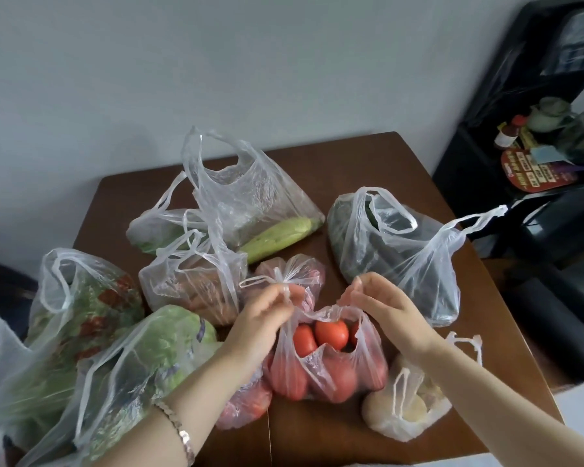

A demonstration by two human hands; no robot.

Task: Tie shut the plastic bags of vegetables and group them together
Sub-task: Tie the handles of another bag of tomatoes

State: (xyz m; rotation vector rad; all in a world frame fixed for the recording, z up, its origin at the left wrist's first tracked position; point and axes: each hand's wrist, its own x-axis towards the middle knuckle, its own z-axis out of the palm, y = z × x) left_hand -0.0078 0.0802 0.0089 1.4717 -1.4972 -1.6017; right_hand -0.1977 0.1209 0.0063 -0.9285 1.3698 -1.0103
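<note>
Left hand: the left hand (263, 315) pinches one handle of the tomato bag (327, 362) between its fingers; a bracelet (177, 429) sits on its wrist.
Right hand: the right hand (385, 308) pinches the other handle; the two hands are held apart, with the bag's open mouth stretched between them.
Tomato bag: stands below and between the hands, untied, red tomatoes showing through the top.
Beside the right forearm: a bag of pale round vegetables (408, 406), handles loose, near the table's front edge.
Under the left forearm: a cabbage bag (142, 362) and a reddish bag (246, 399), partly covered by the arm.
Left of the left hand: a leafy bag with red pieces (81, 305), cut off by the frame edge.
Just beyond the hands: a knotted reddish bag (290, 274) and an open bag of brownish contents (189, 284), hard to identify.
Beyond the right hand: a dark green bag (395, 251), open.
Farthest bags: a pale green gourd bag (267, 217) and another green bag (159, 227).
Table: bare brown wood of the table (368, 163) lies at the far right corner and before the tomato bag.
Writing: a red fan-shaped card (533, 173) on the black shelf (486, 136) bears print too small to read.
</note>
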